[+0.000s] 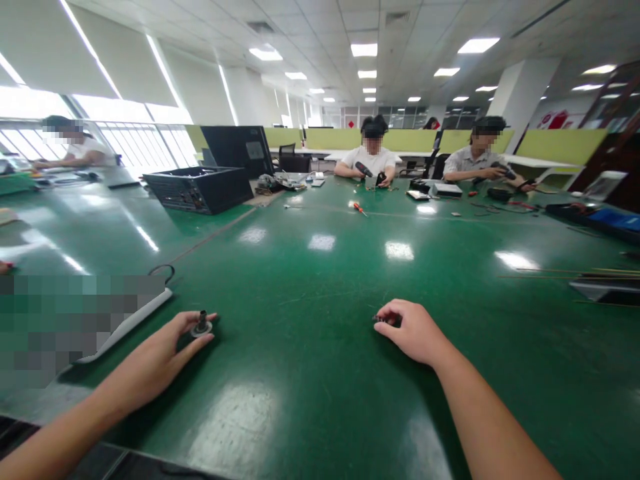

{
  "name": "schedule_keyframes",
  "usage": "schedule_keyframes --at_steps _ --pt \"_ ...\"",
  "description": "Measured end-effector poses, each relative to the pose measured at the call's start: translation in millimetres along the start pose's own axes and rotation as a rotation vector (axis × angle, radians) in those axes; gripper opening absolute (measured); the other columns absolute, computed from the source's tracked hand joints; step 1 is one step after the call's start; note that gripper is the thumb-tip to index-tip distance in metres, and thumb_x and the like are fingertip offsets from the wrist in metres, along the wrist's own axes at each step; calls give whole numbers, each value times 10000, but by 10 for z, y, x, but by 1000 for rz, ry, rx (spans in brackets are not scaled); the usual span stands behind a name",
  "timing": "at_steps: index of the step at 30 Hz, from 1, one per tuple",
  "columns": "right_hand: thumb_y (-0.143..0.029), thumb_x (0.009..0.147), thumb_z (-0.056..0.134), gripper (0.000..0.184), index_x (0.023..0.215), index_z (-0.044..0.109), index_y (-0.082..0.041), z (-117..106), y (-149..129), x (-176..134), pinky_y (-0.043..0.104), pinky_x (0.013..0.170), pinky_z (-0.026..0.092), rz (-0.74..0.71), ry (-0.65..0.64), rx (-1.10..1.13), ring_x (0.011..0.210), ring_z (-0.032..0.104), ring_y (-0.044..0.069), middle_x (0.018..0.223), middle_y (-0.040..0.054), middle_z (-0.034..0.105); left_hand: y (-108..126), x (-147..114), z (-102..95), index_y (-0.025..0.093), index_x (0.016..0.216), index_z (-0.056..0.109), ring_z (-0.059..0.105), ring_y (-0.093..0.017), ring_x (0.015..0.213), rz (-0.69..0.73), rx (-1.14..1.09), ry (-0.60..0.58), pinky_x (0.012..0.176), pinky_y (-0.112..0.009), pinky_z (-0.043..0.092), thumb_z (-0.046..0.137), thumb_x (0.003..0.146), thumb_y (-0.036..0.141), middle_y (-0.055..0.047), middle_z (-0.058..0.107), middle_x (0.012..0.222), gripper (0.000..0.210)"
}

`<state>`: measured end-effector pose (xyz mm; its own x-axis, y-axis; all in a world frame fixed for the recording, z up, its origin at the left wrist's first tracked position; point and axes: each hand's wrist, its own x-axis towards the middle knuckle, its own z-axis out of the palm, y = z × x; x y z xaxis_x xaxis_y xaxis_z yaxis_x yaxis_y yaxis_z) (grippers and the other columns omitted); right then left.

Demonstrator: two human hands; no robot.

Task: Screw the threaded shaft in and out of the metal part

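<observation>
At the left, my left hand [170, 350] is closed around a small round metal part [202, 325], pinched between thumb and fingers. This part has a pale disc-shaped base and a dark upright stub on top. My right hand [413, 328], right of the middle, has thumb and index finger curled together on a small dark part [379, 319]. Only its tip shows past the fingers, so its kind cannot be told. Both hands are low over the green tabletop [300, 347], well apart from each other.
A black computer case [200, 190] stands at the back left. An orange screwdriver [359, 209] lies toward the far side. Across the table, one person [367, 160] holds a power drill [363, 169]; another person [480, 157] sits further right. Thin rods [590, 275] lie at the right edge.
</observation>
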<state>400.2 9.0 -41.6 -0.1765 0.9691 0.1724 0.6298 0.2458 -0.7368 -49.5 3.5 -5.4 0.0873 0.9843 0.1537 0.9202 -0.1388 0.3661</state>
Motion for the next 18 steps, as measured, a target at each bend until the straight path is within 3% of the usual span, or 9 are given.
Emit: schedule_keyframes --at_steps 3,5,8,11,14,18 --pt "-286 807 652 144 869 744 -193 -2 -20 -2 292 692 465 1 32 28 742 616 169 847 39 693 15 -33 -7 302 1248 454 615 -243 1164 27 77 58 1031 -424 467 477 925 552 -18 622 1315 409" --pt "-319 827 636 187 909 745 -191 7 -48 -2 295 709 473 11 44 94 758 627 173 868 45 704 104 -43 -25 292 1356 384 538 -291 1261 66 155 227 1072 -475 430 543 895 529 -60 552 1378 542" --pt "-344 857 601 266 1003 723 -157 39 -114 -10 285 675 487 52 -71 299 699 627 160 821 49 707 361 -45 -65 329 1417 344 504 -309 1281 257 239 502 1112 -501 389 629 863 435 -62 524 1372 632" --pt "-334 857 609 280 1017 707 -127 67 -196 -33 258 603 474 83 -213 432 614 591 135 746 40 684 695 -33 -71 382 1426 347 556 -297 1197 489 243 604 1108 -513 392 722 803 328 -47 567 1306 730" --pt "-310 827 654 235 973 723 -139 62 -267 -67 242 593 452 91 -261 475 619 569 124 732 25 661 1050 -26 34 381 1371 445 587 -274 1126 644 100 546 1075 -493 421 748 783 239 -37 627 1211 676" --pt "-300 764 739 221 932 750 -157 27 -324 -117 231 594 413 58 -417 596 618 522 113 691 -9 630 1557 -29 351 319 1318 550 599 -234 1101 800 -205 199 982 -392 491 746 811 253 -61 661 1175 547"
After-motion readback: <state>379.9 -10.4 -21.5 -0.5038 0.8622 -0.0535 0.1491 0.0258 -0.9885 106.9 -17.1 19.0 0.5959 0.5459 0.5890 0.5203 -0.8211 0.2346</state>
